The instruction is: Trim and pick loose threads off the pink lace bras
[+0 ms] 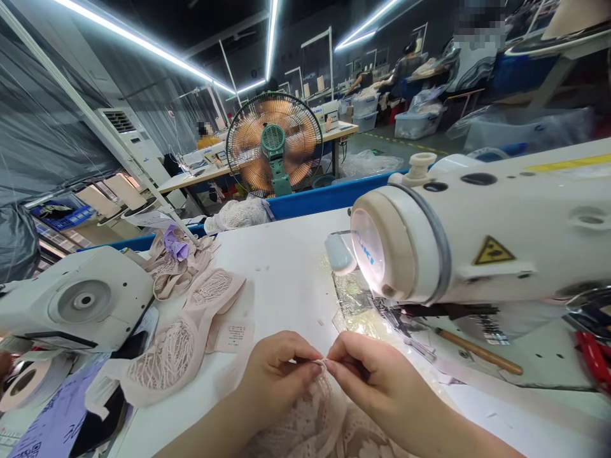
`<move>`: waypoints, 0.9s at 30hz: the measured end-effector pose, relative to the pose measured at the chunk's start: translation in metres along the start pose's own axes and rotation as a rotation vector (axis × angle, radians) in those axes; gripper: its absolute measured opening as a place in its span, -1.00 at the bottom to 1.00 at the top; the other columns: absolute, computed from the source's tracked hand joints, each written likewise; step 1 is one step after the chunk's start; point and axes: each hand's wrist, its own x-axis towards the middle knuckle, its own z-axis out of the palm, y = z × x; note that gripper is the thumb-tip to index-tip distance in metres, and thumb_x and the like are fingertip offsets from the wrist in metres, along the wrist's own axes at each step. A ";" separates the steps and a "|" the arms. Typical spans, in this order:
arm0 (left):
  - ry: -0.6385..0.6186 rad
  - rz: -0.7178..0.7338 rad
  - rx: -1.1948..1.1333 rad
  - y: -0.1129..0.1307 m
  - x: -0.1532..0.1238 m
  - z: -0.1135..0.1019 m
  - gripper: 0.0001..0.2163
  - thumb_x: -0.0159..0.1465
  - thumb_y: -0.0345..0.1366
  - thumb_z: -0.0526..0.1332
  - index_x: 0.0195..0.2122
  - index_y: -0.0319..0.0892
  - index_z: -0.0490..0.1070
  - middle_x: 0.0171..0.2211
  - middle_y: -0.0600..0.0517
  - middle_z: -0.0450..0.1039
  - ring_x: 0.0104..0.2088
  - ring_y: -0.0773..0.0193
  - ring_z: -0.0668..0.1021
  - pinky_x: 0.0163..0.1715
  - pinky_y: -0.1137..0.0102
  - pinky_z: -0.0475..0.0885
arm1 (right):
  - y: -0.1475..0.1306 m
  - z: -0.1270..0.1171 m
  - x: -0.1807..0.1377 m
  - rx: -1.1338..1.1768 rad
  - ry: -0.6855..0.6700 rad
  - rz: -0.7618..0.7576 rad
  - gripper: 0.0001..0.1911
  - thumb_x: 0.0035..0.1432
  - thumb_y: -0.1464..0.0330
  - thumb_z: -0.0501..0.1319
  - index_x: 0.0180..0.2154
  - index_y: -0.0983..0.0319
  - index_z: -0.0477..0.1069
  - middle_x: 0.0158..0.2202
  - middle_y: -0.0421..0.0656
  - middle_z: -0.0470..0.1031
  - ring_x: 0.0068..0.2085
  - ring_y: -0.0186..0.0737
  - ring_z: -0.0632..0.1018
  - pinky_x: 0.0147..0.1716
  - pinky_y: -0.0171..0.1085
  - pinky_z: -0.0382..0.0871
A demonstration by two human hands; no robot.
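Note:
Pale pink lace fabric (310, 416) hangs below my two hands at the front of the white table. My left hand (279, 372) pinches an edge of it between thumb and forefinger. Right beside it, fingertips nearly touching, my right hand (377, 375) pinches the same edge. The lower part of the lace runs out of the picture. Left of my hands lies a beige bra (165, 356) with lace-patterned cups, a printed label (233, 337) beside it.
A white sewing machine (477, 235) stands at the right, its lamp lit; a wooden-handled tool (480, 351) lies below it. Another machine (86, 299), a tape roll (33, 385) and a purple sheet (57, 407) are at the left. A large fan (273, 143) stands behind the table.

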 end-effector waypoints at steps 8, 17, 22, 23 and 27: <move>-0.023 -0.014 -0.029 -0.001 0.000 0.001 -0.96 0.08 -0.43 0.23 -0.45 -0.20 0.48 -0.54 0.00 0.42 -0.51 0.34 0.45 -0.50 0.46 0.35 | 0.001 0.001 -0.001 -0.027 0.006 -0.017 -0.82 0.05 0.35 0.04 -0.57 0.22 0.22 -0.66 -0.32 0.11 -0.59 -0.37 0.19 -0.60 -0.38 0.08; 0.006 0.002 -0.013 -0.001 0.000 0.001 -0.95 0.06 -0.44 0.25 -0.44 -0.20 0.49 -0.54 0.01 0.44 -0.52 0.36 0.47 -0.51 0.50 0.36 | -0.002 0.000 -0.001 -0.029 0.001 -0.032 -0.83 0.05 0.39 0.01 -0.54 0.23 0.27 -0.64 -0.29 0.21 -0.58 -0.36 0.25 -0.59 -0.39 0.12; 0.009 0.038 0.009 0.001 0.001 0.001 -0.96 0.06 -0.44 0.25 -0.45 -0.22 0.48 -0.56 0.01 0.44 -0.54 0.36 0.47 -0.54 0.51 0.36 | 0.000 0.001 -0.002 -0.019 0.006 -0.031 -0.81 0.07 0.39 0.00 -0.56 0.23 0.23 -0.65 -0.30 0.17 -0.59 -0.37 0.22 -0.60 -0.39 0.10; 0.009 0.039 0.011 0.001 0.001 0.001 -0.96 0.06 -0.45 0.24 -0.45 -0.22 0.48 -0.56 0.01 0.44 -0.54 0.36 0.47 -0.55 0.51 0.36 | 0.001 0.001 -0.003 -0.017 0.005 -0.030 -0.81 0.07 0.39 0.00 -0.56 0.23 0.23 -0.65 -0.30 0.17 -0.59 -0.37 0.22 -0.60 -0.39 0.09; 0.020 0.051 0.007 0.001 0.000 0.002 -0.94 0.05 -0.46 0.23 -0.45 -0.24 0.48 -0.56 0.00 0.44 -0.55 0.36 0.47 -0.56 0.51 0.37 | 0.001 0.002 -0.003 -0.020 0.009 -0.025 -0.81 0.07 0.40 0.00 -0.57 0.22 0.20 -0.65 -0.30 0.16 -0.58 -0.37 0.21 -0.60 -0.39 0.09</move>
